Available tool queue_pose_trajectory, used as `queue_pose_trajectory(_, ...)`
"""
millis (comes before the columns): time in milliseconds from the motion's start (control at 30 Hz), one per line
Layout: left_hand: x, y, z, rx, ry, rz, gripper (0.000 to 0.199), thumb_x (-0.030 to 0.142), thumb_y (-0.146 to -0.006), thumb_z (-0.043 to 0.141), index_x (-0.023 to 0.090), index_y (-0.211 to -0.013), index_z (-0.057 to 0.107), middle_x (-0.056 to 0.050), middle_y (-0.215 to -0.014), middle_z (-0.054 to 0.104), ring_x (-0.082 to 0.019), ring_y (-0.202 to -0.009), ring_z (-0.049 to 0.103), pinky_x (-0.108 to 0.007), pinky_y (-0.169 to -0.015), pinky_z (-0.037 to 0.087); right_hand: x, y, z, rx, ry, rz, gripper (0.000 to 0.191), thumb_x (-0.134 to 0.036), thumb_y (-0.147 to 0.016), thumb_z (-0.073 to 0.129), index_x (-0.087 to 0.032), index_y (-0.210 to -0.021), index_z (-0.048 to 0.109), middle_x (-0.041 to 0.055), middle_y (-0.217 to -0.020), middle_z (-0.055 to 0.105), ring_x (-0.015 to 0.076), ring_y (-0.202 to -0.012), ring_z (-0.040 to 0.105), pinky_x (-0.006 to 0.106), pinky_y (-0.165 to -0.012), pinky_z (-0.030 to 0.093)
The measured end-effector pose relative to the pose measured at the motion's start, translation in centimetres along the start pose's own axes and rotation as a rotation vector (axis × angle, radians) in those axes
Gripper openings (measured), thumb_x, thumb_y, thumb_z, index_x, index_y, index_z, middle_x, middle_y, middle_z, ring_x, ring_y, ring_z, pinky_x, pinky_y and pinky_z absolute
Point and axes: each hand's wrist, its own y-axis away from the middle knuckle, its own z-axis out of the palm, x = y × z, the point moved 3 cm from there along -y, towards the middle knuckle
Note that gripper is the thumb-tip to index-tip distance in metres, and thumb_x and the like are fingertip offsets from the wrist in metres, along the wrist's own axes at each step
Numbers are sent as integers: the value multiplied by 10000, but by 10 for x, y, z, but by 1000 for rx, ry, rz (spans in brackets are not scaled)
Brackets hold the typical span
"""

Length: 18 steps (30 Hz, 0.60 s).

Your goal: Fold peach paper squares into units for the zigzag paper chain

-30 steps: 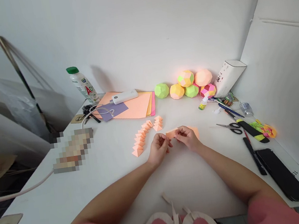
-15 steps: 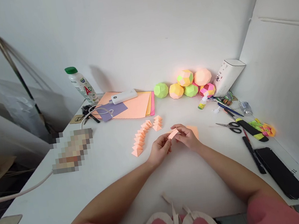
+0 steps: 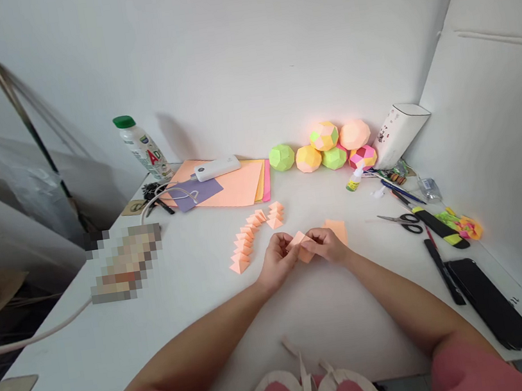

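Between my two hands, above the white table, is a small folded peach paper [image 3: 304,254] with a pointed top. My left hand [image 3: 280,261] pinches its left side, and my right hand [image 3: 327,246] pinches its right side; both thumbs lie on its near face. Just behind my right hand lies a peach sheet [image 3: 337,230], partly covered by that hand. To the left of my hands a curved row of folded peach pieces [image 3: 243,242] rests on the table, with a shorter row [image 3: 275,215] beside its upper end.
Several paper balls [image 3: 308,158] stand by the wall. Large paper sheets [image 3: 240,185] lie under a white power bank [image 3: 217,168], near a bottle [image 3: 145,150]. Scissors [image 3: 408,221], a cutter [image 3: 440,227] and a black phone [image 3: 492,302] are on the right.
The peach paper has turned from a narrow strip-like view to a wider, pointed face toward me. My right hand has moved slightly down, its fingers now at the paper's right side.
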Motion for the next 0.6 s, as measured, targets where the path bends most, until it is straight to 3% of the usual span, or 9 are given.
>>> queue_pose_trajectory(200, -1, 1, 0, -76, -142, 114, 159, 304, -821, 521, 207, -946, 509, -14, -839, 513, -108, -699, 504, -232, -602, 421, 4, -1, -1, -10, 55, 4, 266, -384, -719, 595, -171, -607, 482, -47, -525, 391, 80, -482, 346, 218, -457, 266)
queue_pose_trajectory(367, 2, -1, -1, -119, -240, 259, 278, 215, -805, 509, 257, -1073, 567, -47, -941, 479, -163, -857, 497, -294, -719, 444, 10, 0, 0, -19, 75, 27, 210, -342, -703, 620, -170, -644, 516, -38, -535, 461, 88, -489, 407, 215, -454, 297)
queue_pose_trajectory(500, 2, -2, -2, -93, -247, 263, 344, 199, -791, 515, 281, -1122, 563, -36, -907, 469, -176, -943, 482, -343, -865, 421, 2, 1, 4, -64, 5, -4, 212, -362, -737, 614, -170, -670, 550, 3, -596, 593, 126, -555, 538, 244, -516, 389)
queue_pose_trajectory(600, 4, -1, 0, -103, -259, 233, 351, 231, -807, 503, 274, -1153, 547, -36, -906, 476, -174, -943, 483, -351, -890, 412, -6, 1, 4, -48, -31, -48, 213, -374, -746, 621, -169, -697, 595, 22, -646, 646, 148, -635, 595, 269, -596, 442)
